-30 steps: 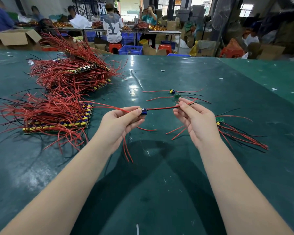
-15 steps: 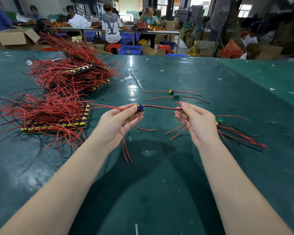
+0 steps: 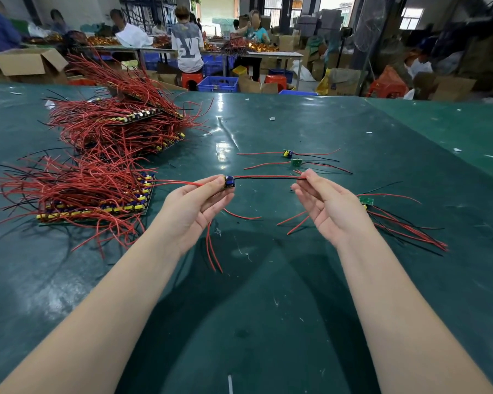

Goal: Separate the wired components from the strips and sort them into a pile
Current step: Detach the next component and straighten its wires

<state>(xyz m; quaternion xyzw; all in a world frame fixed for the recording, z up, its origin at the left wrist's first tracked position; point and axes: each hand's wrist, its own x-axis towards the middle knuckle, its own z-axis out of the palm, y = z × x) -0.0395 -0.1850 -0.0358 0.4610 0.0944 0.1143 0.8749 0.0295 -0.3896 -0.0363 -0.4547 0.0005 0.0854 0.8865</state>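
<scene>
My left hand (image 3: 195, 207) pinches a small blue wired component (image 3: 229, 182) between thumb and fingers. Its red and black wires (image 3: 271, 177) stretch level to my right hand (image 3: 329, 204), which pinches their far end. More red leads hang down from my left hand. A strip of components (image 3: 97, 214) bristling with red wires lies at the left, with a taller stack of strips (image 3: 120, 126) behind it. A small pile of separated components (image 3: 366, 201) lies just right of my right hand. Two loose separated components (image 3: 292, 157) lie beyond my hands.
The dark green table (image 3: 254, 308) carries small white scraps. Past its far edge are cardboard boxes (image 3: 23, 64), blue crates (image 3: 218, 83), red stools and several people at other benches.
Both hands have risen slightly and drawn apart. The wires between them went from slanted to taut and level.
</scene>
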